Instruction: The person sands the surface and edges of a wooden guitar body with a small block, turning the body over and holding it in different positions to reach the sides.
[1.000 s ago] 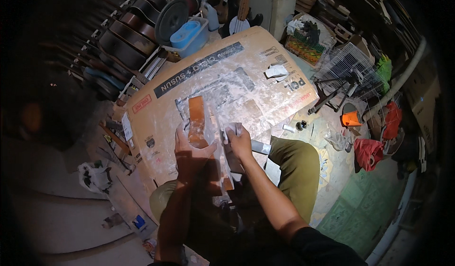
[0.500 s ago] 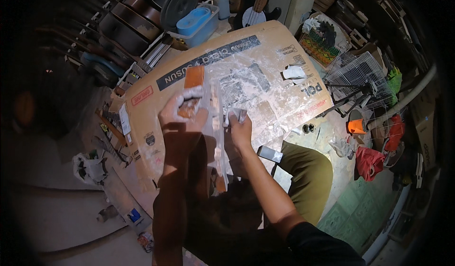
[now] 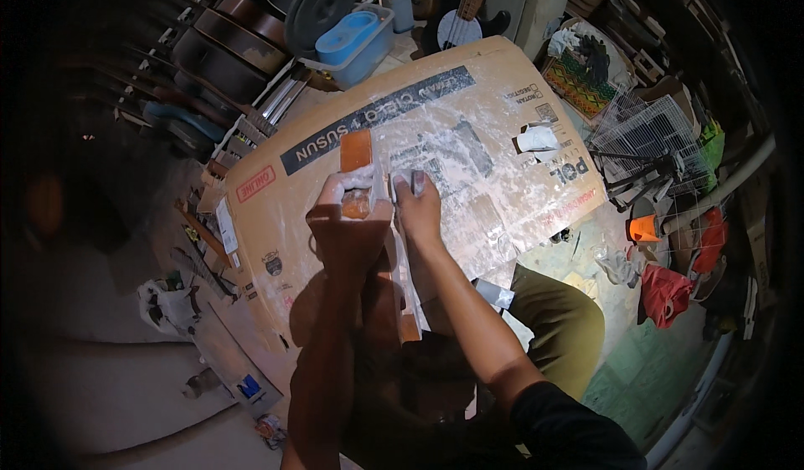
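Note:
An orange-brown wooden piece (image 3: 357, 151), long and dusted with white powder, stands on edge between my arms. My left hand (image 3: 350, 227) is closed around its left side, the fingers whitened with dust. On the right, my right hand (image 3: 421, 210) is closed, thumb uppermost, on a small pale pad (image 3: 403, 181) held against the piece's dusty long edge. Whether the pad is folded sandpaper I cannot tell. The lower end of the piece, in shadow, reaches down toward my lap. Beneath both hands lies a flattened cardboard sheet (image 3: 318, 194) covered in white dust.
A crumpled white scrap (image 3: 537, 139) lies on the cardboard's right side. A grey block (image 3: 494, 293) is beside my right thigh (image 3: 561, 323). Guitar bodies (image 3: 222, 56) line the back left, near a blue tub (image 3: 356, 56). A wire rack (image 3: 649, 135) and a red bag (image 3: 666, 294) are at right.
My right hand has slid farther up along the wooden piece's edge, closer to my left hand. The left hand keeps its hold. The whole view has shifted slightly.

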{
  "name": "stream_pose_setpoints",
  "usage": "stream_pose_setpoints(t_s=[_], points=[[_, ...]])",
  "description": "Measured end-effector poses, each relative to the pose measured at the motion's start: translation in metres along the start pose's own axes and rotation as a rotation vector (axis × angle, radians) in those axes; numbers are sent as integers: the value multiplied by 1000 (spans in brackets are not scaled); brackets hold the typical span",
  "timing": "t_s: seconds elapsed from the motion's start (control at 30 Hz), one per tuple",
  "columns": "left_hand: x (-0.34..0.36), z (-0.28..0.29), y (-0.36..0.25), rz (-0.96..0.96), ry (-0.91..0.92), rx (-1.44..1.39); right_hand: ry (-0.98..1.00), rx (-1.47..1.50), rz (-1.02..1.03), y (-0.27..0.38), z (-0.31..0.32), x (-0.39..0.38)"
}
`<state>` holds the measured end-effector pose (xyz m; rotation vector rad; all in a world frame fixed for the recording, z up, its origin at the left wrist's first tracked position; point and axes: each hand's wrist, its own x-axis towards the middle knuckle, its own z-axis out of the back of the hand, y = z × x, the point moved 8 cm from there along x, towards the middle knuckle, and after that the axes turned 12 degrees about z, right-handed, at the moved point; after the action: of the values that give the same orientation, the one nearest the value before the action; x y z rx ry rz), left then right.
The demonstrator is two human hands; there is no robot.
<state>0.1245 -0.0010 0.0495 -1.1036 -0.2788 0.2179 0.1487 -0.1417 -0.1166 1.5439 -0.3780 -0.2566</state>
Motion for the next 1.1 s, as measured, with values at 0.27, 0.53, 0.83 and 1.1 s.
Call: stream_pose_setpoints(t_s=[0.27, 0.53, 0.83, 1.1], points=[[2, 8, 21, 18, -79, 149, 81, -112, 22, -5, -22, 13], [5, 18, 23, 67, -118, -9, 123, -341, 251, -5, -27, 16], [7, 15, 25, 82, -9, -23, 143, -387, 350, 9, -28, 24], [9, 28, 38, 89, -115, 19, 172, -316, 315, 10, -35, 20]])
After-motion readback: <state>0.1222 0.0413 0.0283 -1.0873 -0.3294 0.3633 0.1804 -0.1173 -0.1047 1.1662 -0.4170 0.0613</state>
